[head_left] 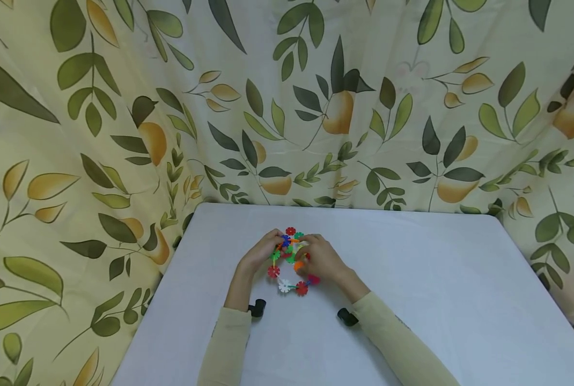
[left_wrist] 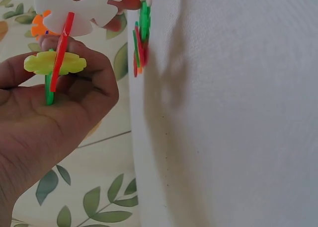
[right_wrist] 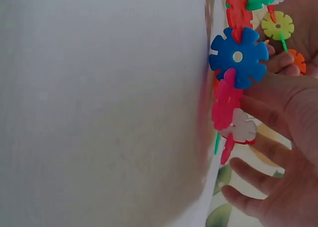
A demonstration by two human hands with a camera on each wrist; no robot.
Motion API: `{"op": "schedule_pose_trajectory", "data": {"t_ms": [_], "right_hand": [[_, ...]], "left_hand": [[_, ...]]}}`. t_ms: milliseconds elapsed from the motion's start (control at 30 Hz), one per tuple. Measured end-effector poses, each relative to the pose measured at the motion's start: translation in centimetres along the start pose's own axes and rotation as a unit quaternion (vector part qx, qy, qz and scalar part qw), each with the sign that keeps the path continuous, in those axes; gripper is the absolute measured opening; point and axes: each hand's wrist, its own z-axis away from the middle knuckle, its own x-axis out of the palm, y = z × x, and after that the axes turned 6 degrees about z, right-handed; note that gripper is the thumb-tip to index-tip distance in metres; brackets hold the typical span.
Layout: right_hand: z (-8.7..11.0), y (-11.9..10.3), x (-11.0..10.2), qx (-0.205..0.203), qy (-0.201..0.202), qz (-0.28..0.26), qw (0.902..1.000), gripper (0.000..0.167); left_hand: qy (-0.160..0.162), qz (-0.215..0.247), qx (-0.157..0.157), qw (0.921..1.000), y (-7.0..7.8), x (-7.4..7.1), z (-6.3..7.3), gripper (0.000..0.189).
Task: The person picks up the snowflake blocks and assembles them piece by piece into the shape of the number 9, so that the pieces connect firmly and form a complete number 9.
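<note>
A ring of linked plastic snowflake discs [head_left: 302, 289] in red, white, green, blue and orange lies between the two hands. My left hand [head_left: 262, 253] grips its upper left part; in the left wrist view its fingers curl behind a yellow disc [left_wrist: 54, 63] and a green one, below a white disc [left_wrist: 79, 8]. My right hand [head_left: 326, 261] reaches over the ring's right side, its thumb and forefinger pinching discs at the top. In the right wrist view a blue disc [right_wrist: 238, 58] and a pink disc [right_wrist: 227, 105] hang beside it, and its other fingers spread loosely. The pinched spot is partly hidden.
The discs are over a white table [head_left: 436, 300]. A curtain [head_left: 287, 107] printed with leaves and fruit hangs behind the table and along its left side. Black wrist devices [head_left: 347, 317] show at both sleeves.
</note>
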Motion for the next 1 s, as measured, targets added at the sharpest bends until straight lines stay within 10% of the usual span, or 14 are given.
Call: {"op": "schedule_pose_trajectory", "data": {"t_ms": [233, 500, 767, 1000], "right_hand": [[0.1, 0.1, -0.4, 0.005, 0.004, 0.010, 0.9999, 0.013], [0.8, 0.5, -0.8, 0.052, 0.062, -0.122, 0.9892, 0.012], [1.6, 0.8, -1.4, 0.149, 0.117, -0.276, 0.9424, 0.006], [1.7, 0.7, -2.1, 0.177, 0.135, -0.375, 0.8998, 0.019]], "left_hand": [[0.004, -0.004, -0.007, 1.0000, 0.0, 0.2, 0.0, 0.018], [-0.010, -0.021, -0.005, 0.9997, -0.2, 0.3, -0.1, 0.045], [-0.038, -0.042, 0.006, 0.9984, -0.9, 0.1, -0.5, 0.060], [-0.045, 0.001, 0.016, 0.9989, -0.9, 0.0, -0.6, 0.038]]}}
